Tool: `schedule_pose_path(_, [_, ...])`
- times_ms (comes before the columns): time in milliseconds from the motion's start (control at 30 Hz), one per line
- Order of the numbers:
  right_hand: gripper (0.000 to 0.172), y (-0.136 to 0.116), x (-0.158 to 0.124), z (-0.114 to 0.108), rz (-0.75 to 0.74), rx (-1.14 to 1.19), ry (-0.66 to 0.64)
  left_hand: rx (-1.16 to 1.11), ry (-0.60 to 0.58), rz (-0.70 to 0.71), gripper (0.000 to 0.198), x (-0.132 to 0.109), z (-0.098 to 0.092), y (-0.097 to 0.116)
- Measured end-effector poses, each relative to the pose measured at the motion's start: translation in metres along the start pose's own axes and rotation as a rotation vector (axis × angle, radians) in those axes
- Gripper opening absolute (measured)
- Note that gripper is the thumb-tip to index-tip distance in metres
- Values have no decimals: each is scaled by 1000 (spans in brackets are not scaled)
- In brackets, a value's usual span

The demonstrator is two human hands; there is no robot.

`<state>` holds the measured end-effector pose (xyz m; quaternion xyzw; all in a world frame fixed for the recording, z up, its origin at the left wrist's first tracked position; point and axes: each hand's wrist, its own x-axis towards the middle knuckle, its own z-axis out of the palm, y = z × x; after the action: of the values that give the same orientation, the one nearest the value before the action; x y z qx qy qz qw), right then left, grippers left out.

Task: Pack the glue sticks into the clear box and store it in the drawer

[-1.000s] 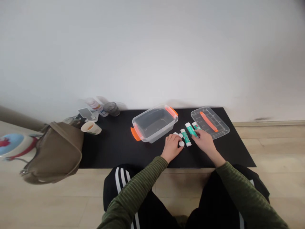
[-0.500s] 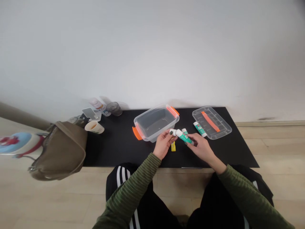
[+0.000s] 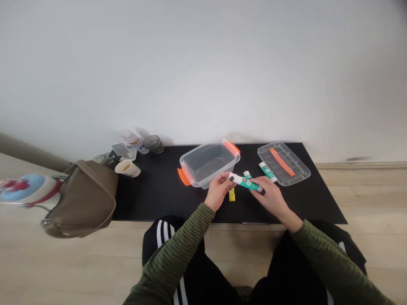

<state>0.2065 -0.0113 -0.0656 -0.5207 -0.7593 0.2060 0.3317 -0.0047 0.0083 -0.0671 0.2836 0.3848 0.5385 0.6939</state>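
Between my two hands a green-and-white glue stick (image 3: pixel 246 183) is held aslant above the table. My left hand (image 3: pixel 218 192) pinches the white cap (image 3: pixel 235 178) at its left end. At the other end, the fingers of my right hand (image 3: pixel 271 197) close round the green body. Cap and body meet in one line. Just behind lies a second glue stick (image 3: pixel 247 174), partly covered by the held one. A third glue stick (image 3: pixel 267 172) rests against the lid. Below my left fingertips is a small yellow packet or box (image 3: pixel 232 195), its top partly hidden.
A clear plastic box (image 3: pixel 190 157) with orange latches stands behind my hands on the black table (image 3: pixel 159 199). Its clear lid (image 3: pixel 294 163), with an orange handle, lies at right. At left are a paper cup (image 3: pixel 127 168) of drink, a dark glass (image 3: pixel 154 144), a bottle (image 3: pixel 135 141) and a brown bag (image 3: pixel 85 199).
The glue stick's cap and body, which were at an angle with the cap apart at the tip, have come together into one straight stick. The view has shifted slightly.
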Motion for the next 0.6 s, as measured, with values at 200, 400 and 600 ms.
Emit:
schedule_pose_path(200, [30,-4,-1,-2,-18,29,8,27,-5,-6,40,-2,1,0])
schedule_pose_path(400, [32,-8,-5,-1,52,131,-37,85,-21,0,42,-3,0,2])
schedule_pose_path(600, [34,-2,-8,9,266,450,-65,130,-57,1,43,-4,-2,1])
